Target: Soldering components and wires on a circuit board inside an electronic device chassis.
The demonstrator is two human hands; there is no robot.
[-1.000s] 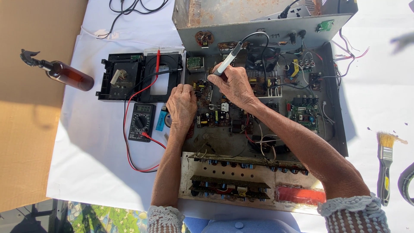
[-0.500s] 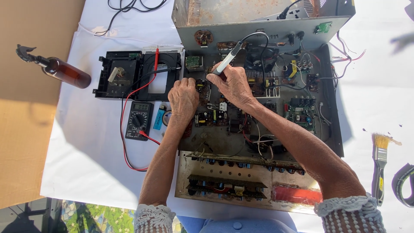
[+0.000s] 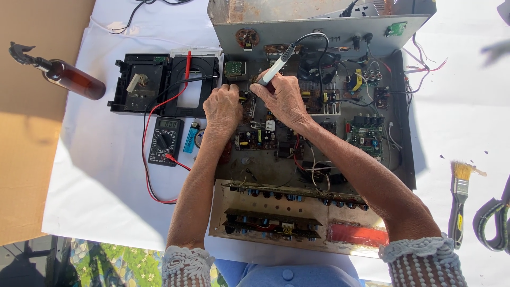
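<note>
An opened electronic amplifier chassis full of circuit boards and wires lies on a white cloth. My right hand grips a white-and-black soldering iron, its tip pointing down at the boards near the chassis's upper left. A black cord runs from the iron toward the back panel. My left hand rests beside it on the left part of the boards, fingers curled down; whether it pinches anything is hidden. Both forearms reach in over the detached front panel.
A black multimeter with red and black leads and a blue lighter lie left of the chassis. A black disc-drive tray sits behind them. A brown spray bottle lies far left; a paintbrush lies right.
My left hand has slid up the boards to sit right beside my right hand. The right hand and iron have barely shifted.
</note>
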